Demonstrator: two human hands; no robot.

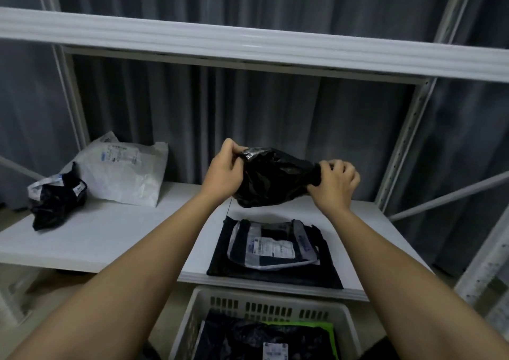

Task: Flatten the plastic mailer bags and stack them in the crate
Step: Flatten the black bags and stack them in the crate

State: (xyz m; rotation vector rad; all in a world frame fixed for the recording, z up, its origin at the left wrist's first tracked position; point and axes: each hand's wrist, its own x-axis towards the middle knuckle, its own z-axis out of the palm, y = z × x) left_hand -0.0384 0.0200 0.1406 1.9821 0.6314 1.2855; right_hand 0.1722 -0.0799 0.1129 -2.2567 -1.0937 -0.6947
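A crumpled black mailer bag hangs in the air above the white shelf. My left hand pinches its left edge and my right hand grips its right end. Below it, flattened mailers with a white label lie on a black flat bag on the shelf. The white perforated crate stands under the shelf's front edge and holds black bags and a green one. On the shelf's left lie a crumpled black bag and a white mailer.
A white upper shelf beam crosses overhead. Perforated metal uprights stand at the right, with a diagonal brace. Grey curtains hang behind the rack.
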